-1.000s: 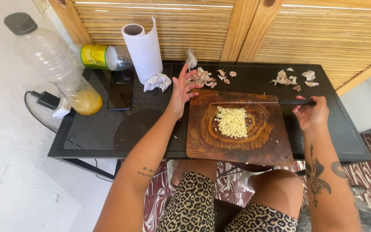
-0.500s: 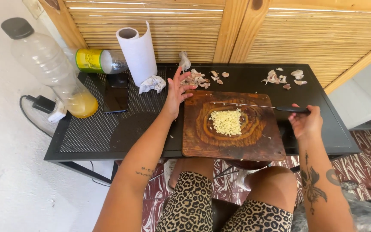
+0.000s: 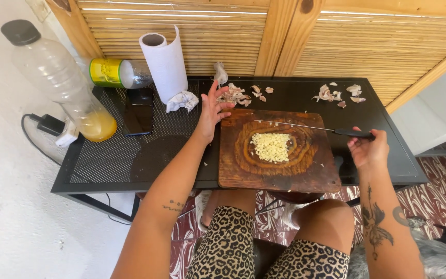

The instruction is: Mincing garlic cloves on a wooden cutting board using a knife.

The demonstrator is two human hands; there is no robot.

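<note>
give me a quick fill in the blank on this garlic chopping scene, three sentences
1. The pile of chopped garlic lies on the wooden ____.
2. The right hand holds a ____ by its black handle.
3. The left hand, fingers spread, reaches toward the garlic ____ beside the paper towel roll.

Missing words: cutting board; knife; peels
</note>
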